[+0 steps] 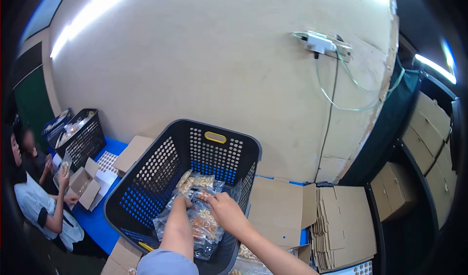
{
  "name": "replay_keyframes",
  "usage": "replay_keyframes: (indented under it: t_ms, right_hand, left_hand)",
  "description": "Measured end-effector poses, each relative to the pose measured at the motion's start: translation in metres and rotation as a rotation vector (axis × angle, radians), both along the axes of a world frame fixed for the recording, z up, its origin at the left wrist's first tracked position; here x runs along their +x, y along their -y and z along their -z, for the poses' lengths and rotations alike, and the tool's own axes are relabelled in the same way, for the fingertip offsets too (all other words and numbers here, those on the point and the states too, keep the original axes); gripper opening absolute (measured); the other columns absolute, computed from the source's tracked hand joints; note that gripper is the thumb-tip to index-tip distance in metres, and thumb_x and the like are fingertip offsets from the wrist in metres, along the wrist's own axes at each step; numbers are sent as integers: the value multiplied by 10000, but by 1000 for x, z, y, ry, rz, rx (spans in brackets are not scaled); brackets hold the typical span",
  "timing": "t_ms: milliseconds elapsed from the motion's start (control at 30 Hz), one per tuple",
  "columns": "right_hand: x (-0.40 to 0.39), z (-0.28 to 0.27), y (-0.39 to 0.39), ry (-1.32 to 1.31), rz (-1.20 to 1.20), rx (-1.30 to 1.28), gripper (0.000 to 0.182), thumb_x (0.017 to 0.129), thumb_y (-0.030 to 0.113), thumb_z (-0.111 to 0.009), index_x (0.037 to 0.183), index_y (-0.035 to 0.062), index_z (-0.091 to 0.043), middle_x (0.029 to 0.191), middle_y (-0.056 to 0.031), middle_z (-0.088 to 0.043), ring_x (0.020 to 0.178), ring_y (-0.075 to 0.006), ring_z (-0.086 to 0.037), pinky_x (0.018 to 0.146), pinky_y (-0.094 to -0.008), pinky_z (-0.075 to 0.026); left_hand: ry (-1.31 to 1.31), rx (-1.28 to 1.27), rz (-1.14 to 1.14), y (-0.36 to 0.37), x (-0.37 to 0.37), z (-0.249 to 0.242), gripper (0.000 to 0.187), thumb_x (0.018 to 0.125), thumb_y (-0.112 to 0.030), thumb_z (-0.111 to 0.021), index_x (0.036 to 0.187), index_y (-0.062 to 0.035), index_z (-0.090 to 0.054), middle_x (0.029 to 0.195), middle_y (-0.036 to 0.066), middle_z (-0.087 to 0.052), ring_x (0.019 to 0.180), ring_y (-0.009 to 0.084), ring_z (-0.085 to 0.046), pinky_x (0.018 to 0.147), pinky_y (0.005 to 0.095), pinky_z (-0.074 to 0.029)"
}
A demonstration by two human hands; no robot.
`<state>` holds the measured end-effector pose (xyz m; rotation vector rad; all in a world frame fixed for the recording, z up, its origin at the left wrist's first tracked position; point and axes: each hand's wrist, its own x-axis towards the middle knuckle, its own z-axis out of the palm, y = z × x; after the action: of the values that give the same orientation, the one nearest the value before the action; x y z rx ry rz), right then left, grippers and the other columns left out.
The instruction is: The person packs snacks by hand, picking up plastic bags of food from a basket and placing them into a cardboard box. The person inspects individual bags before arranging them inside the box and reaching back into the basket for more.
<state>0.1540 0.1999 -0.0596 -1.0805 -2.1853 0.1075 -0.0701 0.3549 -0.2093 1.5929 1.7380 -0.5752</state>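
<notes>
While both forearms reach down over the near rim, the left hand [181, 203] and the right hand [222, 207] meet inside a black perforated plastic laundry basket [146, 187] tilted toward the person — likely so its contents are easy to reach. Right-hand fingers [207, 197] curl onto the top of a heap of clear plastic snack packets [204, 224]; whether they pinch one packet I cannot tell. Left fingertips are buried among the packets, hidden. Just right of the fingers lies a flat brown cardboard sheet [275, 206], then a stack of folded cartons [346, 226]. Far left of them, another person's hands [63, 170] hold a packet over an open small cardboard box [84, 187] — on the blue table [100, 221].
</notes>
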Motion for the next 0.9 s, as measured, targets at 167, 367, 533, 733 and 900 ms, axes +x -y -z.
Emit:
replay_keyframes:
  t_ms: [167,367,533,733,900]
  right_hand:
    - [1,-4,4,-9,13,-8,259,801,74,-593,1048,3,-615,877,-144,-560,874,-307,-535,783,-393,-460]
    - [1,-5,3,19,23,16,214,790,68,-586,985,-19,-603,878,-162,-565,870,-322,-545,778,-402,-467]
    - [5,-6,6,-124,137,95,200,794,74,-576,970,-21,-577,867,-179,-559,889,-340,-536,780,-426,-457]
    - [9,3,1,-31,201,138,116,805,82,-556,832,-29,-535,839,-193,-540,843,-343,-523,748,-435,-445]
    - [18,-4,9,-110,226,126,162,781,98,-592,888,-24,-587,844,-193,-594,823,-314,-582,733,-389,-480]
  left_hand:
    - [76,33,-18,-7,13,8,623,713,-443,-710,1202,-72,-600,1238,144,-575,1070,257,-576,930,377,-447]
    - [354,464,179,-84,22,23,196,723,-164,-695,914,-169,-739,954,70,-702,808,167,-643,779,318,-501]
    - [745,1299,45,-88,89,-102,240,682,-105,-702,921,-88,-711,909,193,-645,885,307,-631,771,358,-495]
    - [732,1262,250,28,129,-286,566,707,5,-647,1244,-80,-491,1046,220,-617,1012,366,-590,854,390,-485]
    - [573,1419,359,124,113,-341,349,671,80,-573,1000,-36,-583,899,141,-620,922,324,-610,858,376,-474]
